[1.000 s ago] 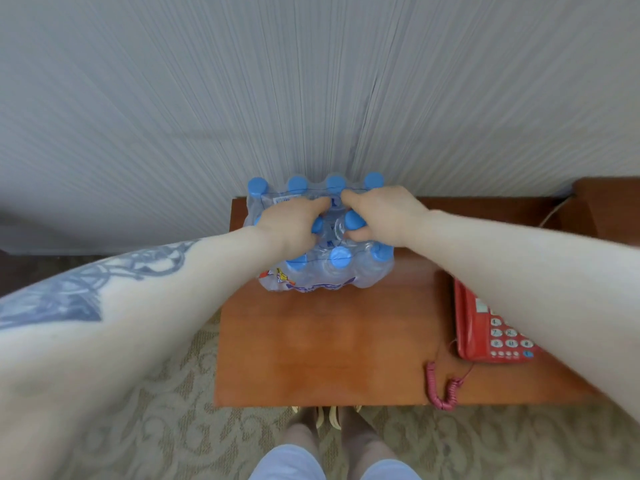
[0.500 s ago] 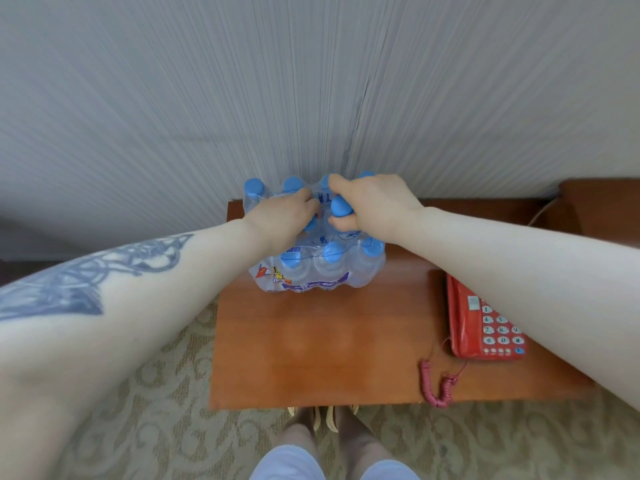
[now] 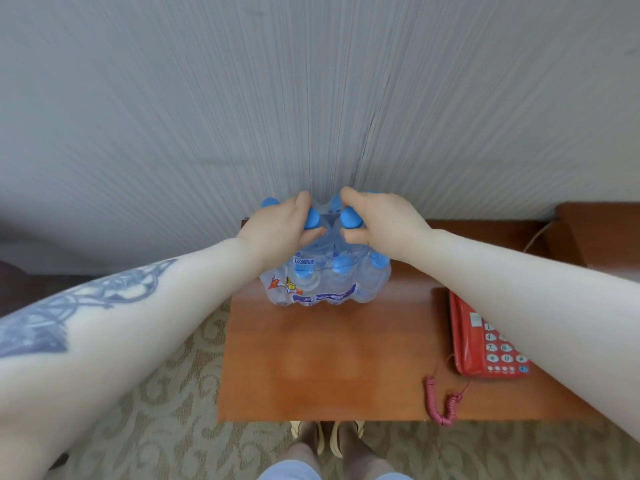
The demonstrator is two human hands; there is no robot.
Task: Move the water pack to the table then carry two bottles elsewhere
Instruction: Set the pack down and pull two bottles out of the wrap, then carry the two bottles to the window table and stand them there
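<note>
**Both hands at the caps of the water pack on the table**

Here the shrink-wrapped water pack stands on the far part of the wooden table, close against the pale ribbed wall. Its clear film carries printed colour along the near side, and blue caps show through the top.

The left hand is curled over the top of the pack, fingers above and thumb below, closed around one blue cap. The right hand mirrors it just beside, closed around a second blue cap. The two thumbs nearly meet between the caps, and the film between the hands looks bunched and pulled up. Whether either bottle is free of the wrap cannot be told.

The left forearm bears a dark tattoo. On the right side of the table, well apart from the pack, lies a red telephone, partly hidden by the right forearm; its pink coiled cord hangs over the near edge. Below the table edge are the person's feet on a patterned carpet.
</note>
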